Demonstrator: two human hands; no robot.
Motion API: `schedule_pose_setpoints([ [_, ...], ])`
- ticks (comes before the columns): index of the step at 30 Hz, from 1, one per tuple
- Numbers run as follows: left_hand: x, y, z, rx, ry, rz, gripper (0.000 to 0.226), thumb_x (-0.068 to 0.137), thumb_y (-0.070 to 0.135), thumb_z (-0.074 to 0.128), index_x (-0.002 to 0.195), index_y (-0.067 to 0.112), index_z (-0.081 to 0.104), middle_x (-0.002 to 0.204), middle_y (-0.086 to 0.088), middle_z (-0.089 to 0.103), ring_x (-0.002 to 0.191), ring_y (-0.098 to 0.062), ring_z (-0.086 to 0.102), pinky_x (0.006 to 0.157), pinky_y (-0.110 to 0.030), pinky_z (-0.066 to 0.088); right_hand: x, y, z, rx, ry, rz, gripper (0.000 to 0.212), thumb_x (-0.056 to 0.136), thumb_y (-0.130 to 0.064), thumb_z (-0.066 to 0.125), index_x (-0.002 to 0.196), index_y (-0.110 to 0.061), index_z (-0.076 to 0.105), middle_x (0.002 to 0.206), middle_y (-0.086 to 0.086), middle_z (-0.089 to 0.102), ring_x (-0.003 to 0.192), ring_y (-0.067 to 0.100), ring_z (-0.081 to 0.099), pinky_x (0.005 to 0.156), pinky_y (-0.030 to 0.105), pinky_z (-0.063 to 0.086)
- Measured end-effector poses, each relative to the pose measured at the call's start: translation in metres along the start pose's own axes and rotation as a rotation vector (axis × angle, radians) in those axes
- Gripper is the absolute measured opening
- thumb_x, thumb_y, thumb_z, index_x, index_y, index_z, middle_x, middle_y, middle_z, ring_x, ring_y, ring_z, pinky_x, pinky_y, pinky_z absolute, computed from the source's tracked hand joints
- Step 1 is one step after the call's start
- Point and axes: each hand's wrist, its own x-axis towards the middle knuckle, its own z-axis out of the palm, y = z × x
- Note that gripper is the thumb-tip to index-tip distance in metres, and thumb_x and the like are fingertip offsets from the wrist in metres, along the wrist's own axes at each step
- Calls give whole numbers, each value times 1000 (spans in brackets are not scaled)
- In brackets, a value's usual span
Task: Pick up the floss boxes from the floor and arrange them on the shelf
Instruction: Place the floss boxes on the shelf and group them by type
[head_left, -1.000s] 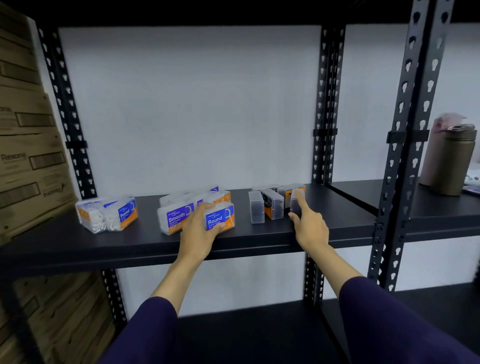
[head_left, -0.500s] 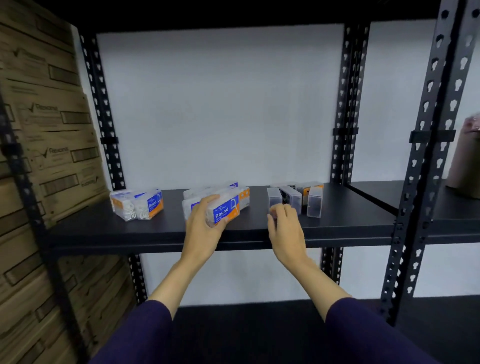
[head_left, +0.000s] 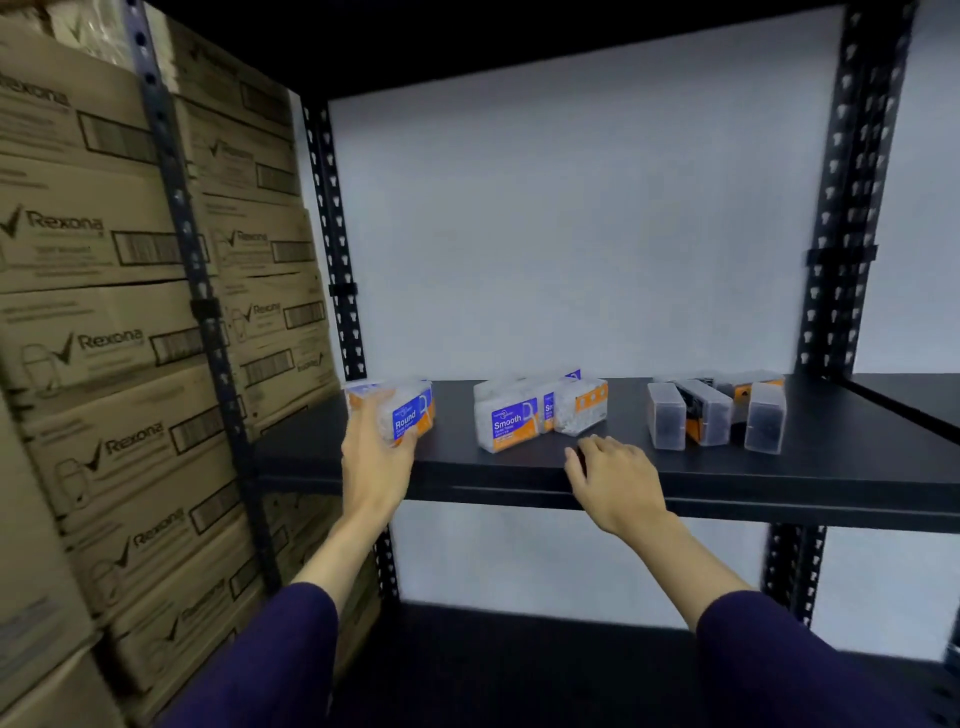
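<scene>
Reaching fwd, both your arms in dark sleeves, hands at the shelf's front edge.
Right hand (head_left: 613, 480): lies on the front lip of the shelf (head_left: 779, 475), fingers loosely bent and close together, pinching nothing; just in front of the mid group, not touching it.
Left hand (head_left: 376, 462): fingers curled round the "Round" floss box (head_left: 402, 413), thumb side low, at the shelf's left end. Can't tell if the box is already seated on the board or held a touch above it; view is blurred there.
Step in hand: I'd judge you're placing that box at the left end, i.e. arranging, not picking up.
Next move: prob. set it flat, label facing out, then let go; keep it off the left upright (head_left: 337, 249) and square to the front edge.
Mid group: "Smooth" floss boxes (head_left: 511, 423), a tight cluster, clear plastic w/ blue and orange labels, white picks showing through; one turned side-on.
Right group: small clear boxes (head_left: 714, 415), dark contents, orange accents, standing upright, unevenly angled, well apart from the mid group.
Far: white back wall; Rexona cartons (head_left: 104, 332) stacked at left beyond the frame.
Floor stock: not in view, so can't say how many remain.
</scene>
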Motion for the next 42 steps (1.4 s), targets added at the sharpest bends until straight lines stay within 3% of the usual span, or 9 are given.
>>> schedule_pose_setpoints([
  [4, 8, -19, 7, 179, 39, -183, 48, 91, 12, 61, 135, 21, 43, 122, -11, 47, 102, -29, 57, 76, -32, 43, -1, 6, 4, -5, 18, -18, 45, 100, -42, 27, 97, -16, 65, 91, 0, 66, 87, 20, 60, 76, 32, 43],
  [7, 12, -30, 18, 286, 18, -186, 50, 93, 16, 59, 138, 20, 37, 127, -13, 44, 106, -32, 56, 77, -38, 47, -1, 6, 3, 2, 36, -14, 40, 100, -40, 33, 98, -17, 66, 91, -1, 66, 86, 19, 60, 75, 31, 43],
  [14, 15, -42, 12, 381, 150, -202, 35, 93, 13, 56, 126, 14, 43, 122, -11, 40, 100, -29, 55, 68, -38, 49, -4, 5, 2, 16, 114, -4, 37, 99, -38, 38, 94, -15, 67, 86, 1, 66, 82, 20, 60, 67, 28, 34],
  [18, 16, -49, 3, 420, 203, -170, 36, 92, 13, 58, 126, 14, 44, 122, -11, 38, 93, -29, 57, 63, -33, 44, 1, -4, -1, 1, 44, 44, 40, 98, -40, 35, 100, -12, 64, 96, 3, 67, 90, 21, 60, 74, 31, 41],
  [22, 20, -47, 6, 441, 203, -188, 43, 94, 12, 56, 135, 17, 43, 139, -9, 35, 102, -34, 60, 75, -45, 50, 10, -19, -2, 60, -36, 8, 37, 98, -40, 36, 103, -12, 61, 101, 5, 65, 94, 22, 58, 73, 32, 41],
  [27, 33, -51, 8, 452, 119, -266, 58, 96, 12, 51, 148, 15, 26, 157, -9, 15, 126, -36, 47, 91, -53, 46, 10, -34, 8, 169, -49, -316, 29, 98, -38, 42, 104, -17, 62, 101, -2, 65, 90, 15, 57, 71, 27, 42],
  [31, 47, -60, 2, 519, 12, -258, 65, 99, 15, 46, 153, 11, 11, 161, -8, -1, 134, -38, 39, 94, -52, 44, 11, -34, 20, 142, 7, -269, 37, 95, -51, 45, 115, -26, 62, 110, -10, 66, 101, 13, 61, 72, 28, 45],
  [36, 60, -65, 2, 576, 23, -300, 60, 97, 10, 49, 150, 9, 21, 159, -14, 11, 132, -42, 40, 94, -54, 43, 12, -35, 23, 138, 23, -235, 41, 92, -57, 44, 120, -32, 61, 117, -15, 65, 107, 9, 60, 74, 28, 47],
  [42, 60, -61, 13, 600, 3, -269, 59, 93, 29, 59, 143, 11, 33, 153, -14, 23, 119, -40, 51, 88, -48, 47, 12, -35, 28, 151, 59, -228, 39, 91, -57, 48, 115, -32, 65, 112, -16, 68, 101, 9, 63, 69, 28, 49],
])
